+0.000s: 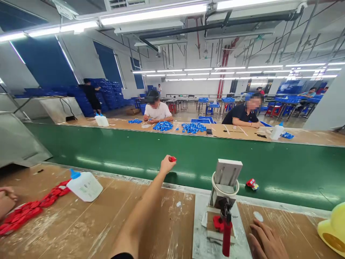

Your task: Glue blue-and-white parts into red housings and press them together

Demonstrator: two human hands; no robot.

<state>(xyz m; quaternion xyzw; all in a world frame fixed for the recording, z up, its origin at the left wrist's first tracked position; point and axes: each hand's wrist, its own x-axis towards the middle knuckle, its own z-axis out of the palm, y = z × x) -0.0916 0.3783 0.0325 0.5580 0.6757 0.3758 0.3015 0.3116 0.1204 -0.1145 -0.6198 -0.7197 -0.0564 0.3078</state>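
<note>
Stretched out over the green conveyor belt [113, 149], my left hand [167, 164] has its fingers closed on a small red part [173, 159]. My right hand [266, 239] lies on the brown tabletop at the lower right, fingers spread, fingertips beside a white round spot [258, 216]. Between my hands stands a clamp press with a red handle [226, 239]. A red piece [217, 223] sits in the press under its metal clamp. Past the press, a red toy car [252, 184] with yellow and blue details rests on the belt.
At left are a row of red parts [35, 208], a white glue bottle [85, 186] and another person's hand [7, 198]. A yellow object [334, 230] stands at far right. Across the belt, two people sit by blue part piles [193, 127].
</note>
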